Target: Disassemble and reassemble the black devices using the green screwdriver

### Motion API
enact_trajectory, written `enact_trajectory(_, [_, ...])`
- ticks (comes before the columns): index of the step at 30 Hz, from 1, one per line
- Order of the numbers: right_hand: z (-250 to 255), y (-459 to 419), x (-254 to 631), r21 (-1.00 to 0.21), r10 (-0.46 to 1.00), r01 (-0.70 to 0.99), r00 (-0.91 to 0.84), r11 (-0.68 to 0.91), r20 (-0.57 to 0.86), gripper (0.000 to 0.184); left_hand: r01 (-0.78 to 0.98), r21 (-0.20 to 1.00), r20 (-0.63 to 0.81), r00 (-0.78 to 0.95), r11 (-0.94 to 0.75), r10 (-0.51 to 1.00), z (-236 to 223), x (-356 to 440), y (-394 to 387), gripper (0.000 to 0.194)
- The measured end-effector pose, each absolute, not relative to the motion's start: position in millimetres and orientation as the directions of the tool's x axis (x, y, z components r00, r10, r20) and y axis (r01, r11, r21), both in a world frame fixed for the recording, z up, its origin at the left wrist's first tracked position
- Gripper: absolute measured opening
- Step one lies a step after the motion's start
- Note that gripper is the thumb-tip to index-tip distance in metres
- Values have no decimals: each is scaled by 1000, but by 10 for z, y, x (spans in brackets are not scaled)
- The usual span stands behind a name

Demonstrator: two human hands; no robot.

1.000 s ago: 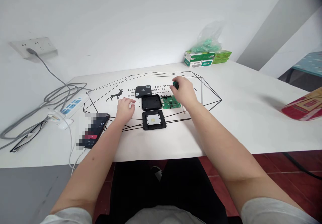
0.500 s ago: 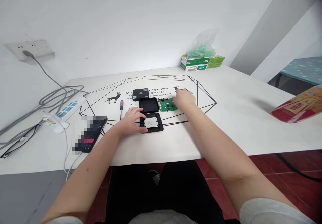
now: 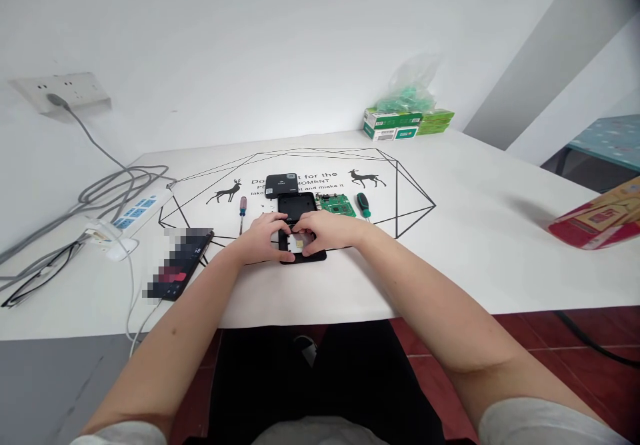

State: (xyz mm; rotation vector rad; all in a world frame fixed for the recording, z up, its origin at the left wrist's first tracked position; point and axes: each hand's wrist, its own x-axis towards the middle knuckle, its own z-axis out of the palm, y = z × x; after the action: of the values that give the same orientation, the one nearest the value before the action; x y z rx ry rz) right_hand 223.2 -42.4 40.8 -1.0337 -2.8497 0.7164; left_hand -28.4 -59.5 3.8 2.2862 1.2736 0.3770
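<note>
Along its left side, the lower black casing half point(image 3: 316, 256) is held by my left hand point(image 3: 263, 238), thumb at the near corner. My right hand point(image 3: 333, 230) reaches over the same casing, fingers and thumb closed on the silvery metal plate point(image 3: 299, 243) inside it; the fingers partly cover the plate. Just behind lies another open black casing half point(image 3: 295, 205), and beyond it a flat black box point(image 3: 281, 185). A green circuit board point(image 3: 340, 205) rests to the right, beside a green-and-black screwdriver point(image 3: 363, 205). Left of the casings lies a red-and-blue-handled screwdriver point(image 3: 243, 206).
A phone point(image 3: 187, 262), a power strip point(image 3: 140, 213) with cables and glasses point(image 3: 43, 272) lie on the left. Green-and-white boxes point(image 3: 393, 124) with a plastic bag point(image 3: 411, 92) stand by the wall. A red-and-yellow package point(image 3: 590, 222) is at the far right.
My right hand has moved from beyond the circuit board, left and nearer, onto the metal plate. The green-and-black screwdriver has come into view. My left hand stays at the casing.
</note>
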Motion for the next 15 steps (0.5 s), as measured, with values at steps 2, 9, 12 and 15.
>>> enact_trajectory(2, [396, -413, 2234, -442, 616, 605, -776, 662, -139, 40, 722, 537, -8, 522, -437, 853, 41, -284, -595, 54])
enact_trajectory(9, [366, -465, 2143, -382, 656, 618, -754, 687, -40, 26, 713, 517, 28, 540, -474, 841, 32, -279, -570, 74])
enact_trajectory(12, [452, -446, 2260, -460, 688, 608, -726, 647, 8, 32, 736, 522, -9, 511, -431, 860, 44, -272, -583, 91])
enact_trajectory(15, [577, -415, 2478, -470, 749, 703, -651, 534, -123, 32, 766, 513, -61, 482, -387, 874, 54, -264, -595, 108])
